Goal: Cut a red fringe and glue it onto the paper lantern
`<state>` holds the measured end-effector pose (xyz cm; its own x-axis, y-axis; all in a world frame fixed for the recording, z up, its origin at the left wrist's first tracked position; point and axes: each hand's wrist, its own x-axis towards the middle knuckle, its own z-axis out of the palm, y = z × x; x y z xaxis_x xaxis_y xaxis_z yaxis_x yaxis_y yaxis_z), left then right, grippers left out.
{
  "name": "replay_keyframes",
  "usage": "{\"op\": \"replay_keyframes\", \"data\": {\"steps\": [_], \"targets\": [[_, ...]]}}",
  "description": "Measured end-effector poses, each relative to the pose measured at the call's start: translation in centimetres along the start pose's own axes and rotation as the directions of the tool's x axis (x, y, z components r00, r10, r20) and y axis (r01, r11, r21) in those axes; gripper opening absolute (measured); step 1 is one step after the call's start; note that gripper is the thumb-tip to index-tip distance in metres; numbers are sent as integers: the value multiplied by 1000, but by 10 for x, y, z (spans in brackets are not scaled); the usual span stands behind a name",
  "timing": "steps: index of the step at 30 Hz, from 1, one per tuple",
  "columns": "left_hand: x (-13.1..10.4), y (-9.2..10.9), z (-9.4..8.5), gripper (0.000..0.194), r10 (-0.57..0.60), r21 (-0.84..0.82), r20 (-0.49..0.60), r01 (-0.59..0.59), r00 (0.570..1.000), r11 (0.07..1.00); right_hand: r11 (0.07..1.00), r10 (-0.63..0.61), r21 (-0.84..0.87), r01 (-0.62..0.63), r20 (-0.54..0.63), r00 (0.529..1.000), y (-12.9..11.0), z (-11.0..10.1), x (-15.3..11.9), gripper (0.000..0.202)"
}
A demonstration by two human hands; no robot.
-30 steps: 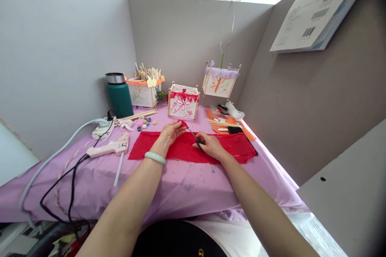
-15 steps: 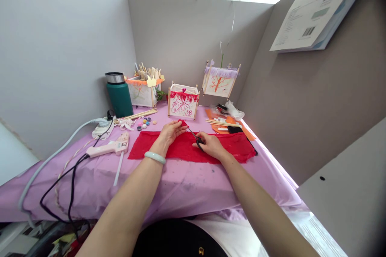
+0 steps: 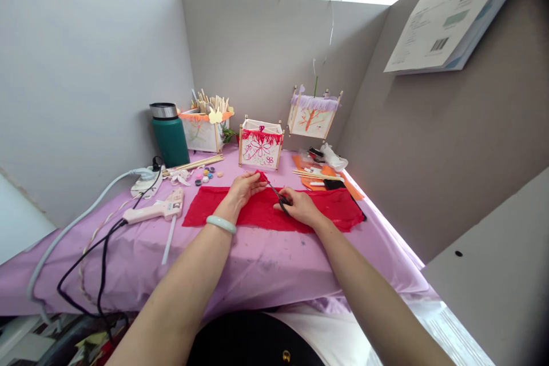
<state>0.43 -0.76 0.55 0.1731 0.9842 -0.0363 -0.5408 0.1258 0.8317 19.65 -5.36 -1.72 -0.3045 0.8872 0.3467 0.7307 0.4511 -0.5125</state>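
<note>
My left hand (image 3: 246,189), below a pale bangle (image 3: 221,224), pinches a small piece of red fabric (image 3: 261,175) between thumb and fingers. In my right hand (image 3: 300,206) is a pair of scissors (image 3: 282,199) with black handles. Its blades point up and left, their tips at the small red piece by my left fingertips. Whether the blades touch the piece I cannot tell. Beneath both hands a long strip of red cloth (image 3: 334,210) lies spread across the purple tablecloth (image 3: 274,263). Just behind stands a white lantern (image 3: 260,146) with red fringe and drawn flowers.
At left are a glue gun (image 3: 156,210), a power strip (image 3: 143,183) with trailing cords and a green bottle (image 3: 169,137). A box of sticks (image 3: 206,131) stands behind. A purple-fringed lantern (image 3: 314,116) hangs at right, above wooden sticks (image 3: 319,175) and orange sheets. Grey partitions (image 3: 278,46) enclose the table.
Almost nothing differs. Both hands keep their places, with the scissors and the red piece held as before.
</note>
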Motion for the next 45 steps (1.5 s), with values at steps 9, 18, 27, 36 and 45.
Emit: {"op": "replay_keyframes", "data": {"steps": [9, 18, 27, 36, 45], "targets": [[2, -2, -1, 6, -17, -2, -20, 17, 1000, 1000, 1000, -4, -15, 4, -1, 1000, 1, 1, 0, 36], [1, -1, 0, 7, -18, -6, -21, 18, 1000, 1000, 1000, -8, -23, 8, -6, 1000, 1, 2, 1, 35], [2, -2, -1, 6, -23, -12, -11, 23, 1000, 1000, 1000, 6, -23, -6, -7, 1000, 0, 1, 1, 32], [3, -2, -2, 4, -21, -8, -9, 21, 1000, 1000, 1000, 12, -20, -12, -6, 1000, 0, 0, 1, 34], [1, -2, 1, 5, -18, 10, 12, 18, 1000, 1000, 1000, 0, -11, 0, -14, 1000, 1, 0, 0, 39]]}}
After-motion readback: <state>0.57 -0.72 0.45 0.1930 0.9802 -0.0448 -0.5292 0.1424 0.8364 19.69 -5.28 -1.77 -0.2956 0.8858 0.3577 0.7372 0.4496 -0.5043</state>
